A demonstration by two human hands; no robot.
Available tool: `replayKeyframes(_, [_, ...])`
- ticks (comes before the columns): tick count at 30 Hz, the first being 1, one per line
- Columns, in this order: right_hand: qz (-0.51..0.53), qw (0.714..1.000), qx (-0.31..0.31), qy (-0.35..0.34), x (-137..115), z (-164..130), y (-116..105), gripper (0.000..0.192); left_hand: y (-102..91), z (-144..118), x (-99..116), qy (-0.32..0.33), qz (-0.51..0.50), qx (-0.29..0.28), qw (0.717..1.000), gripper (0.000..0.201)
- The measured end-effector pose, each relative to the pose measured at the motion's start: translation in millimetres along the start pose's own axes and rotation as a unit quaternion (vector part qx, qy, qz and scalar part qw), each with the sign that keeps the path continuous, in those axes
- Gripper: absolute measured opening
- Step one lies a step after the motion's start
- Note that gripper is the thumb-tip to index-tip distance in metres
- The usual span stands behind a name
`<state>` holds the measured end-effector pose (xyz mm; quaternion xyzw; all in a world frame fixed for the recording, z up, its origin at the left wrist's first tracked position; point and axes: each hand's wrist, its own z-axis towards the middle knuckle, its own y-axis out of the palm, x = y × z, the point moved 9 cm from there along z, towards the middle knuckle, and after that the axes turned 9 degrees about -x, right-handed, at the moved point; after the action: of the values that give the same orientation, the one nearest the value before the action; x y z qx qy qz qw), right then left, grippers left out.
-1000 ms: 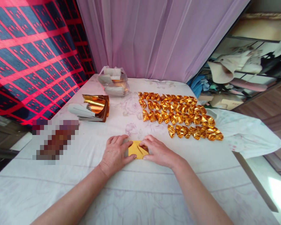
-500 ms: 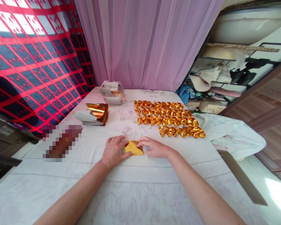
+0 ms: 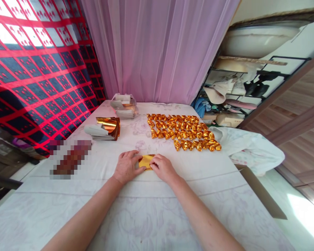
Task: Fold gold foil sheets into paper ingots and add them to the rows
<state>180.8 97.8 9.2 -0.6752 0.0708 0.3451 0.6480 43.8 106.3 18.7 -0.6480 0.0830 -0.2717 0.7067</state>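
Note:
A sheet of gold foil paper [image 3: 146, 162], folded into a small flat strip, lies on the table before me. My left hand [image 3: 126, 166] holds its left end, thumb at the near edge and fingers at the far edge. At the right end, my right hand [image 3: 164, 168] has its fingers curled together on the foil, covering that end. Beyond my hands to the right stand several rows of folded gold foil ingots [image 3: 181, 127]. Back left is a stack of gold foil sheets [image 3: 108, 128] with pale undersides, curling open.
A clear plastic bag [image 3: 124, 105] of more sheets sits at the far end of the table, whose patterned cloth [image 3: 143, 216] is pale. A blurred-out reddish object [image 3: 70, 158] lies left. A white bag [image 3: 256, 150] and a loaded shelf [image 3: 240, 83] are at the right.
My right hand has moved left and inward over the foil's right end, its fingers more curled. The foil strip looks narrower. My left hand stays at the left end; the view has shifted slightly.

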Motion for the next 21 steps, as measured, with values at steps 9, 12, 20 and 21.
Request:
replayKeyframes(9, [-0.028, 0.999, 0.034, -0.012, 9.8, -6.7, 8.6, 0.015, 4.9, -0.7, 14.5, -0.048, 0.015, 0.009, 0.999, 0.046])
replayKeyframes(12, [-0.031, 0.999, 0.041, -0.017, 12.7, -5.6, 10.9, 0.015, 9.2, -1.3, 15.8, -0.074, 0.014, 0.011, 0.997, 0.047])
replayKeyframes(20, [-0.034, 0.998, 0.046, -0.026, 14.4, -6.0, 11.1, 0.014, 15.3, -3.5, 6.7, -0.079, -0.005, -0.023, 0.997, 0.044])
replayKeyframes(21, [-0.034, 0.998, 0.047, -0.026, 14.3, -6.2, 10.8, 0.014, 15.7, -3.8, 5.2, -0.073, -0.009, -0.032, 0.997, 0.044])
